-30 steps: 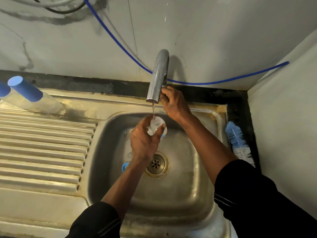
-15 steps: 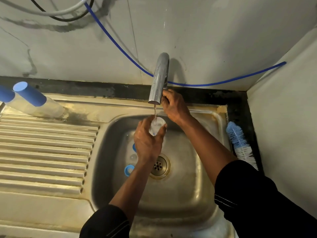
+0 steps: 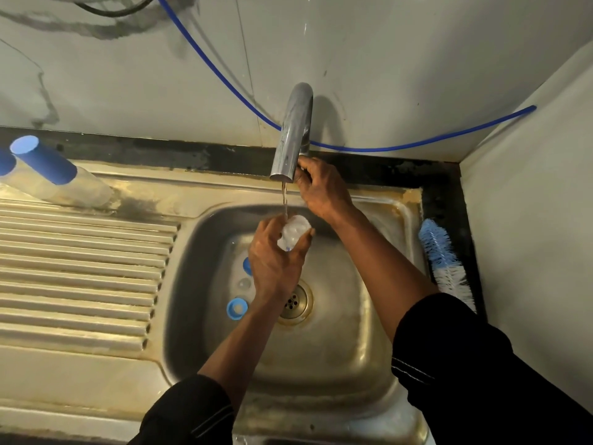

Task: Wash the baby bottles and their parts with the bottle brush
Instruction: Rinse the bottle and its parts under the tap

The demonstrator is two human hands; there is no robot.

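Observation:
My left hand [image 3: 276,261] grips a clear baby bottle [image 3: 293,231] over the steel sink [image 3: 378,316], its mouth under a thin stream from the chrome tap [image 3: 293,136]. My right hand [image 3: 321,187] is curled around the tap handle just behind the spout; the handle itself is hidden. A blue ring [image 3: 236,309], another blue part [image 3: 246,265] and a clear teat [image 3: 244,284] lie on the sink floor left of the drain [image 3: 296,303]. The blue-and-white bottle brush [image 3: 444,261] lies on the sink's right rim.
A capped bottle with a blue lid [image 3: 54,175] lies at the back left of the ribbed drainboard [image 3: 80,268], with a second blue cap [image 3: 4,162] at the frame edge. A blue hose [image 3: 417,144] runs along the wall. A wall closes in on the right.
The view has shifted slightly; both hands keep their holds, and water keeps running into the bottle. More of the blue parts on the sink floor shows beside my left wrist.

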